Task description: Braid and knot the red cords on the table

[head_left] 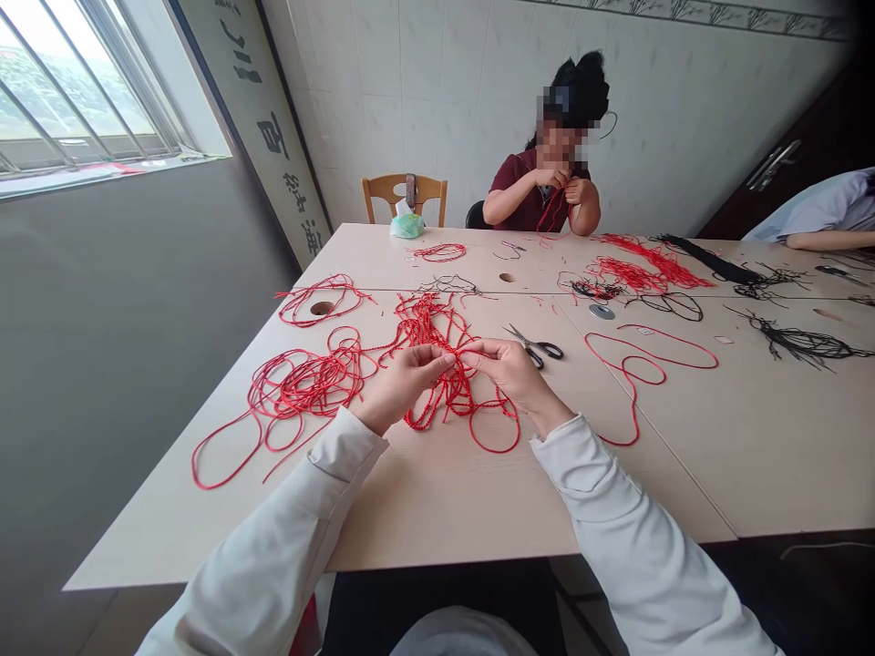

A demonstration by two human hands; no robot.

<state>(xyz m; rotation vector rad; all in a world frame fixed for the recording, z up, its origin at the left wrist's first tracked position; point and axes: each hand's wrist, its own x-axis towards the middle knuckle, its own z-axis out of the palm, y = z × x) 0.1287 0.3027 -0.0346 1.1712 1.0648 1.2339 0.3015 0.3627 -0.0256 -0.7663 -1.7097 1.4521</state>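
My left hand [416, 375] and my right hand [507, 366] meet in front of me, fingertips pinched close together on a red cord. Part of that cord hangs below in a loop [496, 448] toward the table. Right behind and beneath my hands lies a heap of braided red cords [427, 319], partly covered by my fingers. Left of my left hand sits a loose tangle of plain red cord [301, 387]. Black-handled scissors [545, 348] lie spread just beyond my right hand. The exact knot or join between my fingertips is too small to make out.
A person [540, 187] across the table [684, 401] handles red cord; another person's arm [830, 239] rests at far right. Red cord bundles [633, 269], black cords [807, 342], a metal disc [602, 312] and a tissue pack [406, 223] lie about. The tabletop has round holes.
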